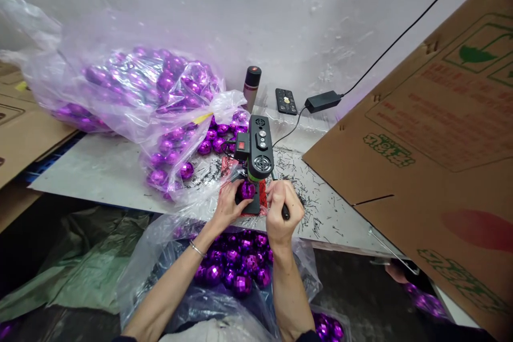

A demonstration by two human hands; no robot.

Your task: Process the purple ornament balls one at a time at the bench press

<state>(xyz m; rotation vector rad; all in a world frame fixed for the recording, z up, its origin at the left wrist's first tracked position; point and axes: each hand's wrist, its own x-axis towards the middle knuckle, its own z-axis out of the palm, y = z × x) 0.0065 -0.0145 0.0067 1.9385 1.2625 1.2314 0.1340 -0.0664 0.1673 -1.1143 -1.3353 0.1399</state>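
At the foot of a small black press sits a shiny purple faceted ball. My left hand grips this ball from its left side, thumb in front and fingers behind. My right hand is closed in a fist around the press's lever handle, whose black end sticks out below the fist. The press has a switch box with a red rocker on its left side. A dark base plate shows under the ball. Any fine detail where the ball meets the press is hidden.
Clear bags of purple balls lie on the table at left and below my hands. Black slivers litter the table. Behind stand a bottle, a phone and a power adapter. A large carton blocks the right.
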